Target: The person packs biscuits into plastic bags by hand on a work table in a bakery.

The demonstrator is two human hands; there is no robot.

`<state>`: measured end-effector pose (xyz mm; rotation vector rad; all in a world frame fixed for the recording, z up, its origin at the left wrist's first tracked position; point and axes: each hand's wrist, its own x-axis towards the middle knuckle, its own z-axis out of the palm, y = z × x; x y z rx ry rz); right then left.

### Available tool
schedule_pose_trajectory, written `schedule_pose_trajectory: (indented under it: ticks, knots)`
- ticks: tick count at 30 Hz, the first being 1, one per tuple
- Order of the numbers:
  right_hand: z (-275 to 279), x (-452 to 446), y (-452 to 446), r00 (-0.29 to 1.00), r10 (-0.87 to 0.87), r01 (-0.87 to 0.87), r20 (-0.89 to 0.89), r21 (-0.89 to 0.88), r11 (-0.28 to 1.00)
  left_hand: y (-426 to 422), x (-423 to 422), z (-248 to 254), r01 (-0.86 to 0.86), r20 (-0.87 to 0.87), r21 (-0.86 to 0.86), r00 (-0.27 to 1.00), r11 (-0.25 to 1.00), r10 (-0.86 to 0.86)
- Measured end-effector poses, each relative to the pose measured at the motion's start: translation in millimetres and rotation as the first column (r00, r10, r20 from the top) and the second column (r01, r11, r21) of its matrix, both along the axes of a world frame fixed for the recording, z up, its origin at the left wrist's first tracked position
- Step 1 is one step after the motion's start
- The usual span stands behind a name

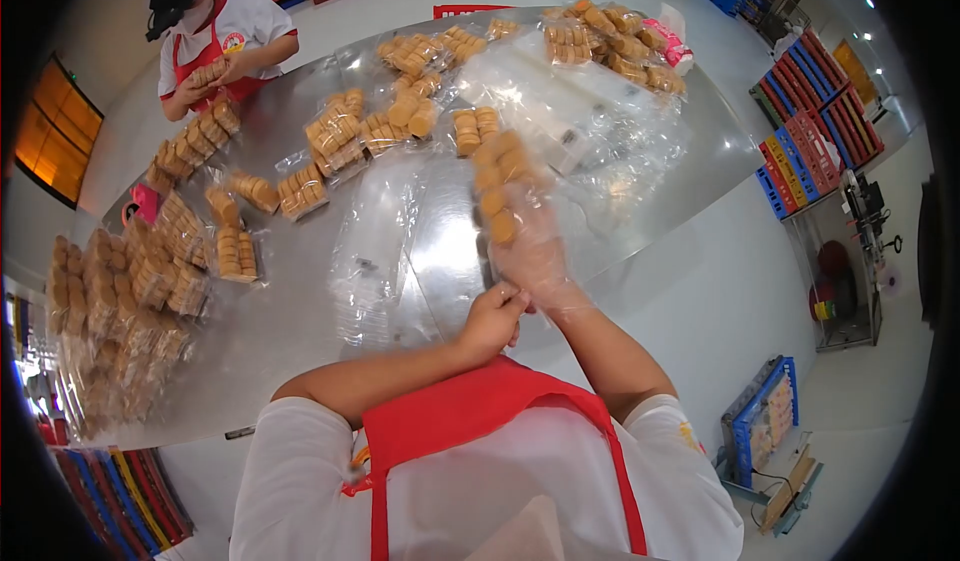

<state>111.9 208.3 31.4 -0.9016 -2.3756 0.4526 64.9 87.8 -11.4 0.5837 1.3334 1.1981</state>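
Note:
My right hand (532, 256), covered in clear plastic, grips rows of round golden cookies (507, 173) above the metal table (445, 246). The cookies are blurred by motion. My left hand (492, 319) is closed at my right wrist, its fingers pinching the clear plastic there; whether this is a glove cuff or a bag's edge I cannot tell. Just beyond the held cookies lies a small pack of cookies (474, 129). A stack of flat clear bags (375, 251) lies left of my hands, and more clear bags (540, 91) spread out beyond them.
Bagged cookies (130, 291) are piled along the table's left side. Another heap of cookie packs (615, 46) lies at the far right. Across the table, a co-worker (225, 46) in a red apron holds cookies. Stacked crates (815, 111) stand on the right.

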Motion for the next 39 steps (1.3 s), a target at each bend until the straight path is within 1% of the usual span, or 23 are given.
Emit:
schedule_pose_trajectory:
  ticks: [1,4,5,8,10,11,14,17,18,20,21,22,24,26,27,29,30,31,32,33,35,36,39]
  knots:
    - [-13,-5,-1,0.989,0.140,-0.147,0.051,0.194,0.970,-4,-2,-10,0.015,0.160,-0.078,0.987,0.997,-0.002]
    - [-40,-7,-18,0.897,0.211,-0.388,0.388,0.465,0.796,-14,-11,-38,0.109,0.455,-0.275,0.890,0.955,0.029]
    - [-48,-15,-15,0.891,0.163,-0.391,0.424,0.534,0.750,-10,-12,-42,0.081,0.477,-0.309,0.875,0.948,0.080]
    - [-42,-41,-9,0.921,0.114,-0.314,0.373,0.535,0.784,2,-17,-38,-0.011,0.504,-0.386,0.835,0.923,0.220]
    - [-48,-56,3,0.931,0.121,-0.292,0.344,0.502,0.814,10,-23,-27,-0.101,0.486,-0.385,0.822,0.917,0.295]
    - [-52,-62,7,0.936,0.125,-0.281,0.330,0.483,0.829,12,-25,-32,-0.124,0.472,-0.316,0.840,0.941,0.269]
    - [-66,-73,17,0.954,0.177,-0.275,0.242,0.470,0.838,18,-25,-33,-0.261,0.486,-0.285,0.790,0.922,0.374]
    - [-46,-54,-1,0.948,0.230,-0.298,0.218,0.362,0.883,7,-27,-22,-0.076,0.528,-0.264,0.823,0.961,0.210]
    - [-38,-44,-8,0.947,0.256,-0.305,0.192,0.296,0.905,2,-29,-20,0.079,0.561,-0.257,0.824,0.963,0.083]
    - [-23,-14,-26,0.942,0.326,-0.331,0.079,0.063,0.942,-14,-39,-16,0.377,0.620,-0.227,0.767,0.898,-0.165]
    - [-14,4,-33,0.939,0.338,-0.334,0.068,-0.057,0.941,-26,-47,-12,0.381,0.619,-0.142,0.754,0.914,-0.218]
    - [-9,23,-38,0.937,0.346,-0.333,0.053,-0.171,0.927,-36,-58,-3,0.329,0.563,-0.113,0.799,0.938,-0.212]
    - [-42,78,-40,0.914,0.402,-0.403,-0.053,-0.002,0.915,-52,-76,9,0.230,0.445,-0.043,0.876,0.972,-0.188]
    - [-37,103,-32,0.933,0.314,-0.304,-0.178,0.080,0.949,-67,-94,2,0.151,0.427,-0.030,0.896,0.988,-0.124]
    - [-31,107,-17,0.951,0.251,-0.233,-0.182,0.114,0.966,-70,-94,0,0.109,0.419,-0.024,0.904,0.994,-0.089]
    - [-12,99,23,0.972,0.121,-0.086,-0.202,0.174,0.981,-70,-75,-15,-0.226,0.141,0.015,0.965,0.974,0.221]
    - [6,83,45,0.983,0.090,-0.082,-0.157,0.057,0.995,-64,-70,-24,-0.379,0.001,0.073,0.925,0.923,0.380]
    - [23,62,71,0.992,0.066,-0.073,-0.106,-0.063,0.995,-56,-70,-37,-0.439,-0.076,0.140,0.889,0.888,0.451]
    - [23,38,102,0.975,0.189,-0.170,-0.116,0.156,0.973,-50,-70,-52,-0.489,-0.148,0.205,0.841,0.848,0.521]
    - [19,15,130,0.960,0.271,-0.244,-0.075,0.256,0.935,-49,-68,-60,-0.532,-0.215,0.268,0.779,0.803,0.588]
    - [22,-26,166,0.953,0.293,-0.300,0.083,0.099,0.949,-45,-67,-61,-0.502,-0.447,0.277,0.687,0.819,0.573]
    - [20,-45,178,0.937,0.319,-0.337,0.138,0.129,0.933,-42,-69,-60,-0.490,-0.552,0.281,0.620,0.825,0.557]
    - [10,-92,207,0.858,0.381,-0.460,0.344,0.185,0.869,-36,-59,-51,-0.500,-0.657,0.397,0.431,0.770,0.618]
